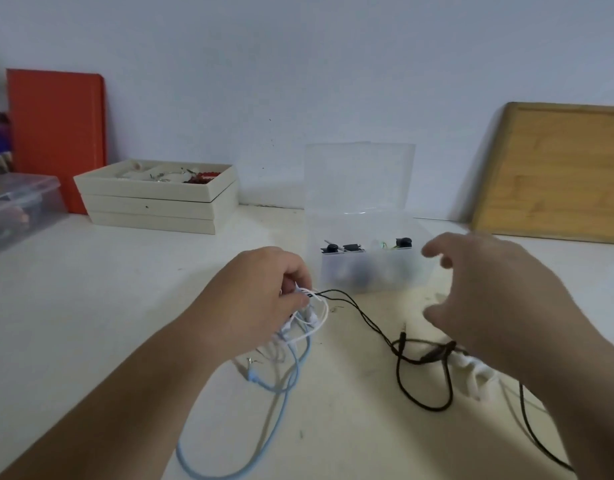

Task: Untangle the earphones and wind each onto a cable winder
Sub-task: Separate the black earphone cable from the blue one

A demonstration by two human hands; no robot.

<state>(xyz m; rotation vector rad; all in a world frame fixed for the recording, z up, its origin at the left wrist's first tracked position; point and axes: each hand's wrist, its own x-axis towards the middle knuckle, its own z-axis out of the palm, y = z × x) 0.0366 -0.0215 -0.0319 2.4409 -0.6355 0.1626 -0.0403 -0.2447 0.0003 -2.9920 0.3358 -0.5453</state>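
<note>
Pale wall and a cream table (pixel 125 289) fill the view. Against the wall sits a clear plastic box (pixel 371 268) with its lid standing open; its compartments hold small black parts and blurred pale and greenish bits I cannot identify. To the left is a stack of cream trays (pixel 153 206), the top one holding white pieces and dark red beads. A clear lidded bin (pixel 18 206) sits at the far left, beside an upright orange board (pixel 56 133). A wooden board (pixel 554 171) leans at right. No writing is readable.

The left hand (pixel 260 299) grips a bunch of white cable (pixel 316 323) above the table, fingers curled round it; a light blue cable (pixel 281 386) trails down from it, and a black cable (pixel 402 355) runs off to the right. The right hand (pixel 489 289), blurred, hovers with fingers spread, holding nothing.
</note>
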